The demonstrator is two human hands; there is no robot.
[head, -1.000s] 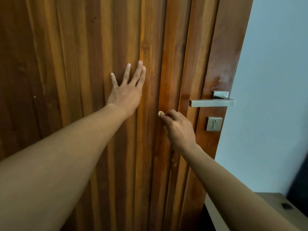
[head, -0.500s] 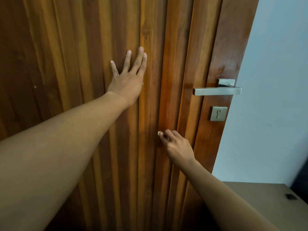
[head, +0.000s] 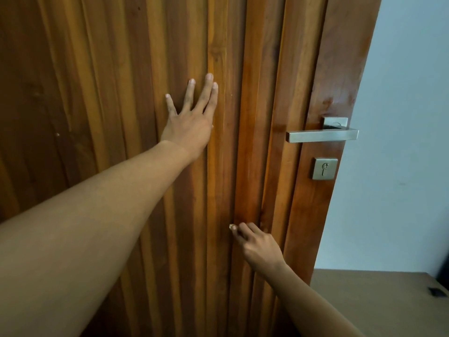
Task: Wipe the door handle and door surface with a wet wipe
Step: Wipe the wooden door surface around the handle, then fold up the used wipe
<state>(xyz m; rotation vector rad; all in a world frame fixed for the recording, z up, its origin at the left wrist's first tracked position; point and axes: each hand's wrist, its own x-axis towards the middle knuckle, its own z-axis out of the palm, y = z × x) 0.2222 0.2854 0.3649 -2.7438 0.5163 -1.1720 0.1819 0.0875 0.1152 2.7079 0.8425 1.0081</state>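
Left hand (head: 190,128) flat, fingers spread on the door (head: 97,93); right hand (head: 258,246) curled, pressed against it, contents unclear.

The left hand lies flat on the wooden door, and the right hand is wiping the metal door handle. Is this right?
Not quite. In the head view the right hand is on the door panel, well below and left of the door handle, not on it. The left hand does lie flat on the wood.
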